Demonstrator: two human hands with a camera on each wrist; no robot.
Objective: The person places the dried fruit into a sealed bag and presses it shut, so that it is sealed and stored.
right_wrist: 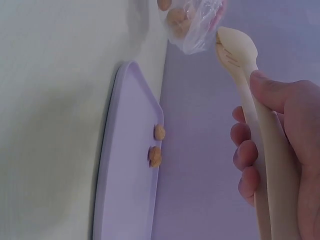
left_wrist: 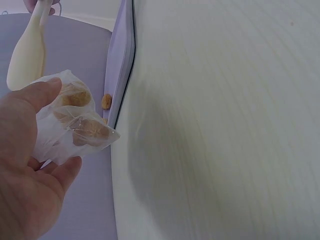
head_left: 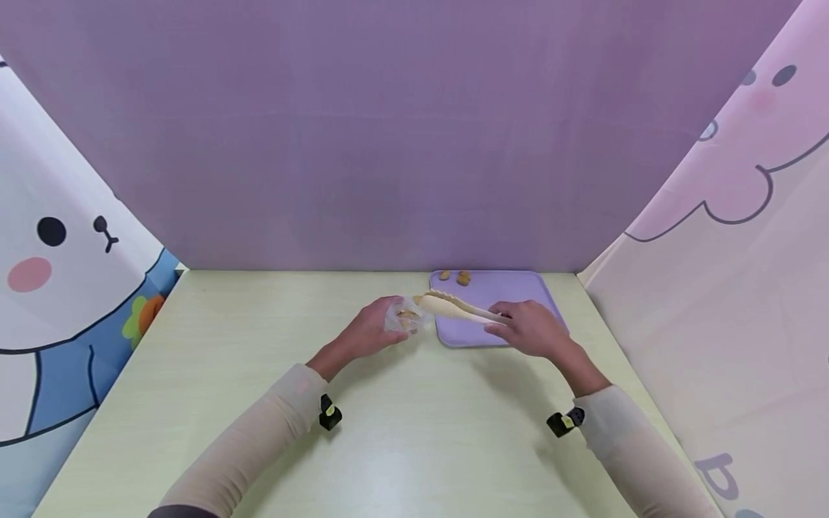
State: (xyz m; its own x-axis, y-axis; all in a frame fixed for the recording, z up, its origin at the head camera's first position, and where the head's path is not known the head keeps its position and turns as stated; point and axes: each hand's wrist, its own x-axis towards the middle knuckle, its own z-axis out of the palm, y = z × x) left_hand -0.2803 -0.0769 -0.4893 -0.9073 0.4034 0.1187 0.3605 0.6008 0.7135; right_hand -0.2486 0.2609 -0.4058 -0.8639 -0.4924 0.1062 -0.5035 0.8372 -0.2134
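Observation:
My left hand (head_left: 376, 327) holds a clear plastic bag (left_wrist: 56, 137) between thumb and fingers, above the table beside the tray's left edge. Several walnuts (left_wrist: 90, 131) show through the bag. With its fingers wrapped round the handles, my right hand (head_left: 532, 327) grips cream-coloured tongs (head_left: 447, 308) over the tray. The tongs point left and their tips are at the bag's mouth. A bit of brown shows between the tips, too small to tell what it is. On the purple tray (head_left: 518, 288), a few walnuts (right_wrist: 155, 156) lie near the far left corner.
The tray lies at the back of a pale wooden table (head_left: 376, 446), close to the purple back curtain (head_left: 388, 144). Printed cloth walls (head_left: 71, 288) stand on both sides. Each wrist wears a small black camera (head_left: 329, 414).

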